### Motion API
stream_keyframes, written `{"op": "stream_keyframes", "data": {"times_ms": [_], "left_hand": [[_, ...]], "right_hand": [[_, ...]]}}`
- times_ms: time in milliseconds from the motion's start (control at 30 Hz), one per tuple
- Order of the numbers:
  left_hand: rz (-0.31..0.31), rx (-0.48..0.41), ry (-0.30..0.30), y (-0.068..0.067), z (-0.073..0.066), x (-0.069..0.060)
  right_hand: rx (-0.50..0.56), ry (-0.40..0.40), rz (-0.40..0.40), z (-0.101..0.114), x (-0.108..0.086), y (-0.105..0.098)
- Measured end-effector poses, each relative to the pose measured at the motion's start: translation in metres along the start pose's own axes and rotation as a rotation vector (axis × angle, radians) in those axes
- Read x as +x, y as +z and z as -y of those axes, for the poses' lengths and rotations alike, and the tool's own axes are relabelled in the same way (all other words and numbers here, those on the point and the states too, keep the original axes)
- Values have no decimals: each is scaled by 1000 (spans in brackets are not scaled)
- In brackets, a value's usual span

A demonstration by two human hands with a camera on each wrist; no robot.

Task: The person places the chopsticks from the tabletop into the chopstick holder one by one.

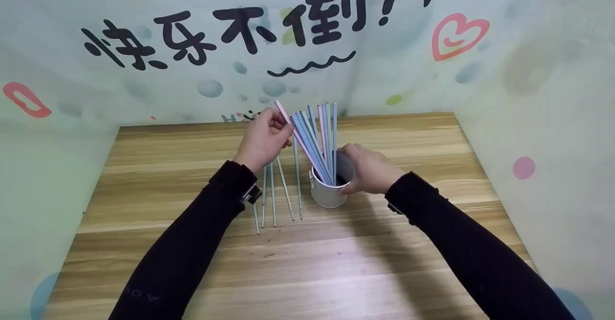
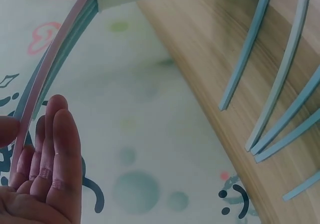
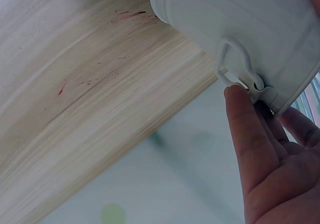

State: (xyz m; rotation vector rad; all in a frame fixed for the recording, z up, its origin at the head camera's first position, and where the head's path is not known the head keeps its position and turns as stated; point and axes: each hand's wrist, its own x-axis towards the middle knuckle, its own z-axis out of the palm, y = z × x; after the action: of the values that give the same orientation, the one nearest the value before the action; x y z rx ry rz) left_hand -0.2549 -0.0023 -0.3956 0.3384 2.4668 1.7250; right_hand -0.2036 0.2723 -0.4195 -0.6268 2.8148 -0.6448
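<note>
My left hand (image 1: 263, 140) pinches the upper part of a pink chopstick (image 1: 282, 110) between thumb and fingers. That chopstick leans out of a small white metal bucket (image 1: 328, 199). Several blue, pink and pale green chopsticks (image 1: 327, 132) stand in the bucket, some slanting left toward my left hand. My right hand (image 1: 375, 170) grips the bucket's rim from the right side. In the right wrist view, the bucket's small wire handle (image 3: 237, 54) hangs beside my fingertips. The lower ends of the chopsticks are hidden inside the bucket.
Several blue and pale green chopsticks (image 1: 286, 192) lie spread on the wooden table (image 1: 192, 262), left of the bucket. Reddish marks (image 3: 130, 16) show on the tabletop. A printed cloth wall (image 1: 288, 80) borders the table's back and sides.
</note>
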Motion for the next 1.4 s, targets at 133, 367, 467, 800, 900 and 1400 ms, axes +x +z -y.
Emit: {"op": "stream_keyframes", "data": {"times_ms": [133, 367, 467, 800, 900, 1400], "left_hand": [[21, 46, 15, 4, 4, -2], [50, 98, 21, 8, 9, -4], [54, 108, 19, 10, 10, -4], [67, 123, 15, 15, 10, -4], [71, 130, 21, 15, 10, -5], [136, 126, 23, 10, 13, -9]], "right_hand": [[1, 3, 2, 1, 0, -1], [8, 15, 15, 2, 0, -2], [6, 15, 14, 2, 1, -1], [8, 3, -3, 3, 0, -2], [9, -4, -7, 3, 0, -3], [18, 10, 4, 4, 1, -2]]}}
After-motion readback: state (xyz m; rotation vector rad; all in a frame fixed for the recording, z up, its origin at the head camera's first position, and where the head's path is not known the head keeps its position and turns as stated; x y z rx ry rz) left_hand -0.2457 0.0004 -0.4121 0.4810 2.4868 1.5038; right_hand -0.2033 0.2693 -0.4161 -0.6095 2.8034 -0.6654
